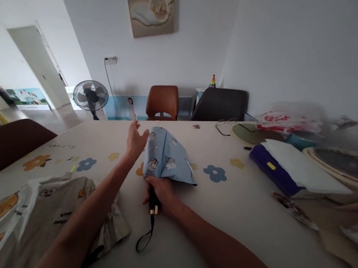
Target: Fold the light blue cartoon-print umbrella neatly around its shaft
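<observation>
A folded umbrella (pixel 171 157), light blue with printed cartoon animals, lies over the white table in front of me, its canopy loosely gathered and flaring to the right. My right hand (pixel 161 192) is wrapped round its black handle, just below the canopy. From the handle's end, by a gold-coloured band, a black wrist strap (pixel 144 240) hangs in a loop. Left of the canopy, my left hand (pixel 135 139) is raised with fingers apart and holds nothing. Its thumb is close to the canopy's edge; whether they touch I cannot tell.
Crumpled cartoon-print cloth (pixel 49 205) lies under my left forearm. On the right stand a purple tissue pack (pixel 272 171), eyeglasses (pixel 224 126), a plastic bag (pixel 288 119) and a round lidded pot (pixel 344 167). Chairs (pixel 162 99) and a fan (pixel 90 95) are beyond the table.
</observation>
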A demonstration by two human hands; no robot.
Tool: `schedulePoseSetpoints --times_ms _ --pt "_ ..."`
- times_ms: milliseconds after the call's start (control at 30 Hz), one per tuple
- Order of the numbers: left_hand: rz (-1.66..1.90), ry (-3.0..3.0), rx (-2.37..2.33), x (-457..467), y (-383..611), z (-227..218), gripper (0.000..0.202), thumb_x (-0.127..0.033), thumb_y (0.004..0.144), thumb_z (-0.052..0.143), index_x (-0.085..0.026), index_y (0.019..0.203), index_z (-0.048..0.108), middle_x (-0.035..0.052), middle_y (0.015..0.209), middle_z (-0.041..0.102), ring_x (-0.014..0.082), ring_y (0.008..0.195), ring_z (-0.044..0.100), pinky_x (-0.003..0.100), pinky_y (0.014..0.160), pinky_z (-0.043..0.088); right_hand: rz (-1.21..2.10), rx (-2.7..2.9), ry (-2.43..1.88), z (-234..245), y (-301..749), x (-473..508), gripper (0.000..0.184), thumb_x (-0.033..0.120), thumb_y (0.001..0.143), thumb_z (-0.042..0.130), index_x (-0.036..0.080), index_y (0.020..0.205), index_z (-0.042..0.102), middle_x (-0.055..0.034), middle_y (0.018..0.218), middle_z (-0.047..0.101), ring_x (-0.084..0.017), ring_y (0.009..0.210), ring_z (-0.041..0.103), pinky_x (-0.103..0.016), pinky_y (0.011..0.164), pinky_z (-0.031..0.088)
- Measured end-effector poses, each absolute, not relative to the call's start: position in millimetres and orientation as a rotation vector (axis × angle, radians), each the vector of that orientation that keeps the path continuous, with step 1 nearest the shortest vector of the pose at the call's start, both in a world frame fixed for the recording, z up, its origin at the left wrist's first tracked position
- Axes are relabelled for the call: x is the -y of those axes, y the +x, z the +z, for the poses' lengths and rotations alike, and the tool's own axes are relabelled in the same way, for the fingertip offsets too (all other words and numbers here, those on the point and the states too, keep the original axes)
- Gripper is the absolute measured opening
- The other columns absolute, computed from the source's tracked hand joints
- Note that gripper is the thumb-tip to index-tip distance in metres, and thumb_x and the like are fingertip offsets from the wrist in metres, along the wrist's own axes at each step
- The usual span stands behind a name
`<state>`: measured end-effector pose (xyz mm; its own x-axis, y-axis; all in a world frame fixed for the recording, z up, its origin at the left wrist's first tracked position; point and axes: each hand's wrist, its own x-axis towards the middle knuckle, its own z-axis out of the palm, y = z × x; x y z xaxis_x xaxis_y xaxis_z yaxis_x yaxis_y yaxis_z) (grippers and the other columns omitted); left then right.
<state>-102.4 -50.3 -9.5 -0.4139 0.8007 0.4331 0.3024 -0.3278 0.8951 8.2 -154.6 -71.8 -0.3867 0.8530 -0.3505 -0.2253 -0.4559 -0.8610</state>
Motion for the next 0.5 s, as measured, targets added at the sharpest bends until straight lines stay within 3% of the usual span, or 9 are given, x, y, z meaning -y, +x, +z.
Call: schedulePoseSetpoints --times_ms 100,200,300,367,500 --pt "1.627 1.861 -1.361 61 -84 0 0.031 -0.019 0.067 0.065 -0.02 0.098 0.059 0.0086 0.107 0.057 0.0252 0.111 0.046 0.035 0.099 0.027 1.926 0.904 -1.092 -71 7 153 0.023 0.017 0.075 0.045 0.018 0.052 0.046 0.0015 0.034 0.049 -0.012 0.031 0.05 -0.021 0.035 0.045" --pt "1.258 2.139 -1.149 55 -52 -1 0.029 -0.015 0.06 0.069 -0.021 0.088 0.064 0.0081 0.1 0.062 0.0279 0.109 0.048 0.037 0.102 0.022 1.946 0.898 -1.121 -68 7 153 0.023 0.017 0.075 0.045 0.018 0.052 0.046 0.0021 0.033 0.047 -0.012 0.029 0.048 -0.022 0.033 0.044" --pt "0.897 2.323 -1.16 25 -23 -5 0.012 -0.011 0.059 0.067 -0.02 0.067 0.063 0.0091 0.092 0.064 0.0297 0.109 0.049 0.041 0.104 0.017 1.938 0.923 -1.148 -66 7 155 0.024 0.016 0.075 0.043 0.018 0.052 0.045 0.0021 0.032 0.046 -0.013 0.028 0.049 -0.021 0.03 0.04" --pt "0.576 2.365 -1.328 2 -9 -8 0.015 -0.01 0.057 0.068 -0.018 0.052 0.056 0.0103 0.08 0.065 0.0315 0.106 0.051 0.046 0.102 0.018 1.922 0.946 -1.166 -66 7 155 0.025 0.015 0.075 0.042 0.017 0.05 0.045 0.0019 0.032 0.046 -0.013 0.028 0.05 -0.02 0.029 0.039" --pt "0.362 2.336 -1.41 -28 5 -11 0.026 -0.011 0.047 0.073 -0.018 0.04 0.049 0.0082 0.057 0.059 0.0331 0.093 0.056 0.051 0.095 0.027 1.901 0.998 -1.139 -69 7 153 0.026 0.014 0.075 0.042 0.017 0.049 0.045 0.0022 0.032 0.047 -0.013 0.028 0.05 -0.021 0.031 0.04"
